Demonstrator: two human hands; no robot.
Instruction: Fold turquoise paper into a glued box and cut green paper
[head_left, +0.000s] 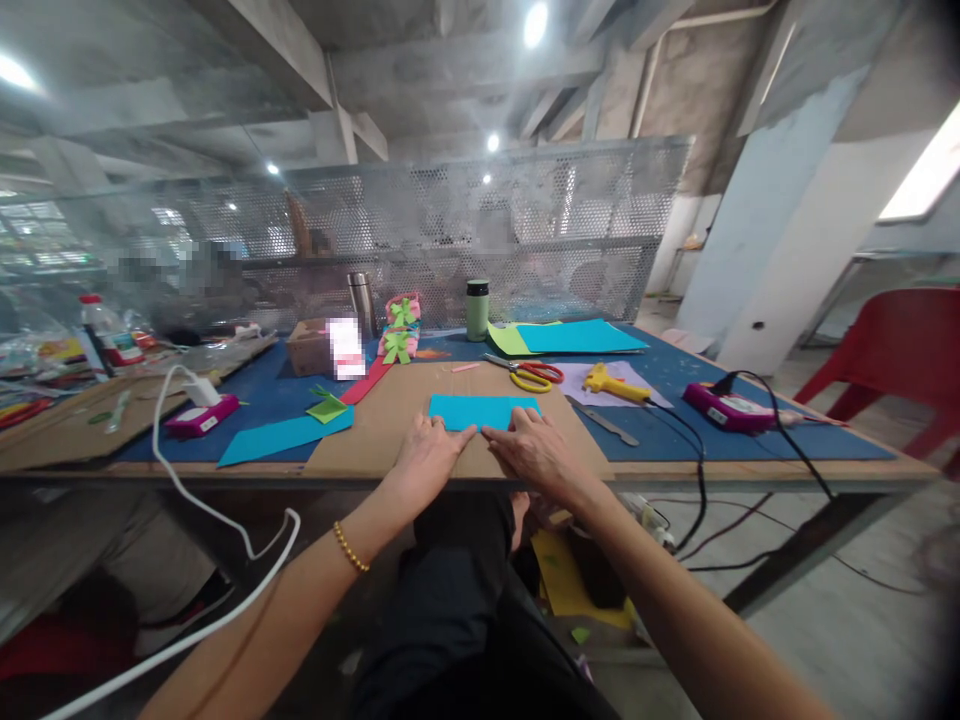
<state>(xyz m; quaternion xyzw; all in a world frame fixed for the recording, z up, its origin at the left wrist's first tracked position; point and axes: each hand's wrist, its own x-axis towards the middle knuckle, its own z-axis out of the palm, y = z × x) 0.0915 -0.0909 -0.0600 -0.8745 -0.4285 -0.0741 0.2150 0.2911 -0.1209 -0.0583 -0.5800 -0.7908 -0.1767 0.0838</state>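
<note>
A blue sheet of paper (480,408) lies on a brown cardboard sheet (360,445) near the table's front edge. My left hand (429,450) pinches its near left part, thumb at the near edge and fingers curled over the top. On the near right part my right hand (534,450) does the same. Both thumbs almost meet at the middle of the near edge. Beyond my right hand rest scissors (534,377) with red and yellow handles. A metal blade tool (604,420) lies to the right. Left of the hands are a long blue paper strip (281,438) and green paper pieces (327,408).
A yellow glue gun (616,384) sits on purple paper at right. Purple power sockets (727,410) trail black cables; a white cable (159,420) hangs at left. Behind stand a green bottle (478,312), a steel flask (361,303), a cardboard box (309,348) and decorated pieces with green bows (400,345).
</note>
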